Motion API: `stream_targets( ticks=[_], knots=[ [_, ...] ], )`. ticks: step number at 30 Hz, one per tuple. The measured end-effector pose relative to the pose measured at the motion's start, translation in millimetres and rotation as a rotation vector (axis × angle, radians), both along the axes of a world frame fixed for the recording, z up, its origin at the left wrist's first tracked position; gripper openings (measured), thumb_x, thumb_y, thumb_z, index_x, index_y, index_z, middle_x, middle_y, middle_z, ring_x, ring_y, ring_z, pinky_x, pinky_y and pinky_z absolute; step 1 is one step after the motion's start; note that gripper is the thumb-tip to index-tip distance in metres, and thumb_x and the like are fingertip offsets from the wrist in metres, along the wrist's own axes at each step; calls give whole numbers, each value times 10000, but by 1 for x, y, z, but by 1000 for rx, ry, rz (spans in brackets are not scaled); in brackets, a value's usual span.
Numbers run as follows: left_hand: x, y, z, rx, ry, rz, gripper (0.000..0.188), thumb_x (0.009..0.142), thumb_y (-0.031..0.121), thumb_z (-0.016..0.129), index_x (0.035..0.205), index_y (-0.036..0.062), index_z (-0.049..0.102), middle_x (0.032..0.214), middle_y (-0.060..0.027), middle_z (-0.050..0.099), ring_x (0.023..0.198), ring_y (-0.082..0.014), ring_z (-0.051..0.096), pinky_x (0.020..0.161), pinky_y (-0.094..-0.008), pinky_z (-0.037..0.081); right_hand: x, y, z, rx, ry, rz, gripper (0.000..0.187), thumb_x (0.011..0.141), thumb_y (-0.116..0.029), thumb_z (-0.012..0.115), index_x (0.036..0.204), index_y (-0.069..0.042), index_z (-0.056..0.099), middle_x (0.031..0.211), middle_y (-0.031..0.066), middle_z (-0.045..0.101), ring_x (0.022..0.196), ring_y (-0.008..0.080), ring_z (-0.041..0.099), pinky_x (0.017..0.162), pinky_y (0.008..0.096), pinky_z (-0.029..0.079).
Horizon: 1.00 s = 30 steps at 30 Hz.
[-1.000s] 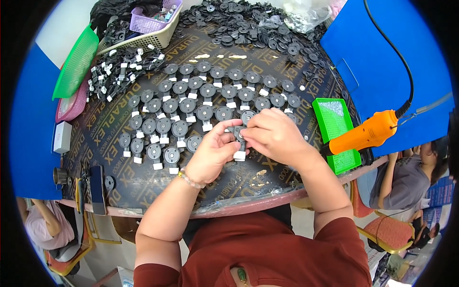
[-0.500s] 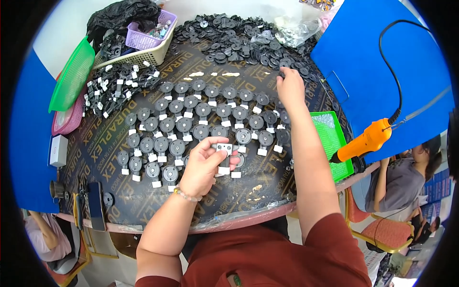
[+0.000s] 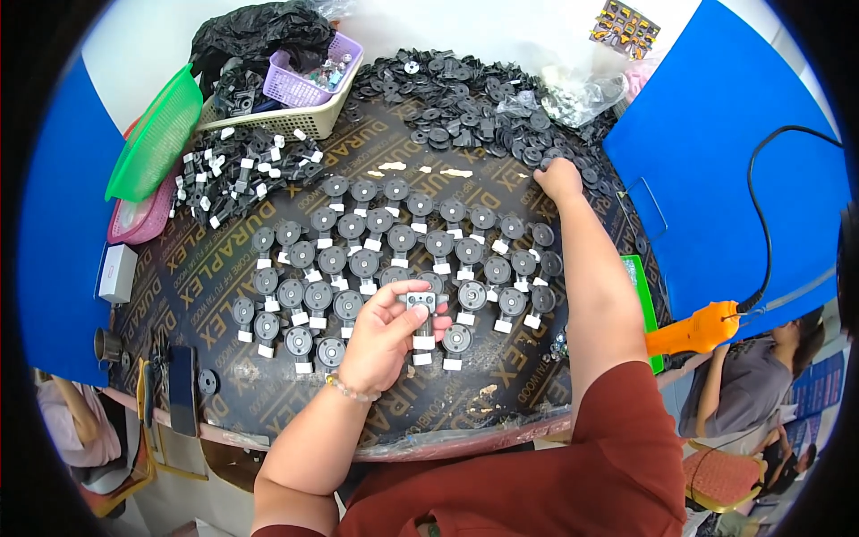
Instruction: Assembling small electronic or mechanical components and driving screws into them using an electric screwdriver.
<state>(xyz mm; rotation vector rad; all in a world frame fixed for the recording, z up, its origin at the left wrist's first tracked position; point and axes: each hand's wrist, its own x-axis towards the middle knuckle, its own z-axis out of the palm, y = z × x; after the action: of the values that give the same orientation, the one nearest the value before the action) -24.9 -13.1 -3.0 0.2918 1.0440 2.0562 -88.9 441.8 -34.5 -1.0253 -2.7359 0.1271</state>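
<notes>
In front of me my left hand [image 3: 386,333] pinches a small black bracket [image 3: 422,313] with a pale plate on top and a white end. The thumb presses on its face. Stretched forward, my right hand [image 3: 562,182] has its fingers curled at the near edge of a heap of black discs [image 3: 479,107]; what they grip, if anything, is hidden. Several black disc assemblies [image 3: 364,263] with white ends lie in curved rows beyond and around my left hand.
At left, loose black brackets with white ends [image 3: 246,170] lie by a cream basket [image 3: 313,121], a green basket [image 3: 161,134] and a white box [image 3: 118,273]. A phone [image 3: 182,391] rests near the front edge. An orange power screwdriver [image 3: 693,329] hangs right, over a green tray [image 3: 646,295].
The view has shifted, so the table sits lower and further right. My right hand's fingers are more curled at the disc heap. My left hand keeps its hold on the bracket.
</notes>
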Motion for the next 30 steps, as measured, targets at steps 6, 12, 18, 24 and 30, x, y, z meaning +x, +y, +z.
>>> stream_targets(
  ticks=[6, 12, 18, 24, 30],
  knots=[
    [-1, 7, 3, 12, -30, 25, 344, 968, 75, 551, 1300, 22, 481, 1158, -210, 618, 993, -271, 663, 860, -393, 561, 13, -22, 17, -4, -41, 71, 293, 733, -266, 715, 935, -54, 733, 970, 171, 714, 939, 343, 685, 832, 409, 554],
    [-1, 8, 3, 63, -64, 75, 394, 987, 72, 412, 1376, 12, 393, 1221, -249, 586, 1076, -315, 638, 917, -436, 545, 31, -102, 51, -262, 530, 497, 536, 733, -36, 747, 1242, -33, 581, 1202, 121, 644, 1103, 234, 632, 964, 348, 492],
    [-2, 6, -4, 92, -6, 110, 344, 997, 100, 472, 1329, 15, 439, 1196, -223, 613, 1072, -292, 646, 909, -405, 543, 87, -233, 92, -156, 628, 889, 517, 723, -32, 735, 1215, -58, 577, 1187, 162, 596, 1125, 342, 586, 960, 386, 484],
    [4, 8, 1, 116, 3, 62, 282, 1006, 104, 486, 1277, 28, 474, 1126, -143, 640, 974, -225, 667, 847, -371, 554, 138, -273, 85, -399, 627, 845, 492, 724, -84, 752, 1189, -49, 594, 1121, 152, 619, 1051, 328, 617, 893, 378, 501],
    [11, 8, 1, 105, 16, 12, 285, 998, 107, 514, 1275, 45, 496, 1102, -100, 641, 962, -181, 654, 856, -344, 546, 163, -284, 74, -424, 660, 718, 423, 705, -134, 805, 1085, -37, 645, 1042, 111, 633, 854, 224, 626, 726, 319, 521]
  ],
)
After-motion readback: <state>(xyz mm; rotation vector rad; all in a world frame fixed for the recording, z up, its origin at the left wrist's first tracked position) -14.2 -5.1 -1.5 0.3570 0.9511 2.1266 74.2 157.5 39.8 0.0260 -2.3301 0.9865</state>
